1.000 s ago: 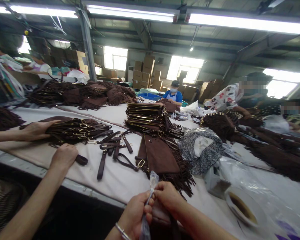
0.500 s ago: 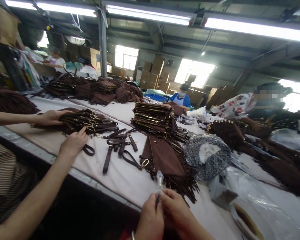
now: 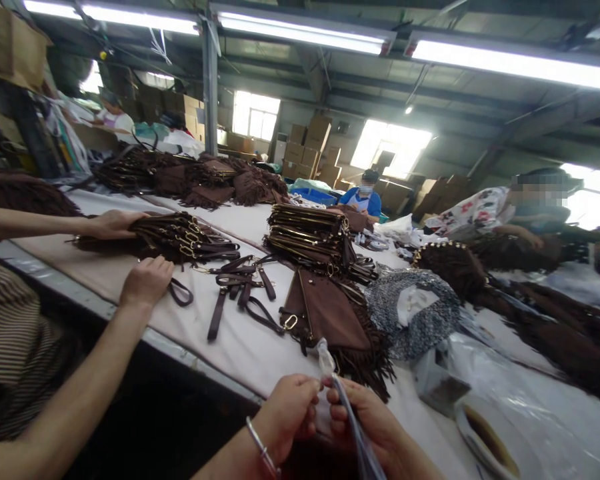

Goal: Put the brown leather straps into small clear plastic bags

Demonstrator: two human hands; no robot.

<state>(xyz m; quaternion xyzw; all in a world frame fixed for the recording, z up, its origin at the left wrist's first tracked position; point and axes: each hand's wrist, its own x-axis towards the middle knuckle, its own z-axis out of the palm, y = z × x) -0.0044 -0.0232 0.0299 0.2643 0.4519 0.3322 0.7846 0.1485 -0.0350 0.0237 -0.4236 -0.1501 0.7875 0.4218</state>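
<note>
My left hand point(image 3: 291, 408) and my right hand point(image 3: 364, 412) meet low in the head view, both closed with fingertips pinching a plastic-wrapped strap point(image 3: 356, 427). Its clear-wrapped end point(image 3: 325, 357) sticks up past my fingers, and a greyish length hangs down over my right hand. Just beyond lies a brown fringed pouch point(image 3: 333, 310) with a gold zip and a clasped wrist loop. Loose brown wrist straps point(image 3: 240, 283) are heaped left of it. Behind stands a stack of brown zip pouches point(image 3: 305, 233).
On the left, a co-worker's hands point(image 3: 147, 280) are at a fanned pile of pouches point(image 3: 170, 233). To the right are a grey speckled bundle point(image 3: 413, 303), a metal tape dispenser point(image 3: 440, 380), a tape roll point(image 3: 487, 437) and clear plastic bags point(image 3: 535, 400). The table's front edge point(image 3: 205, 373) runs diagonally.
My hands have moved slightly apart, and the greyish length of the strap now hangs over my right hand. The co-worker's nearer hand has drawn back a little from the pouch clasps.
</note>
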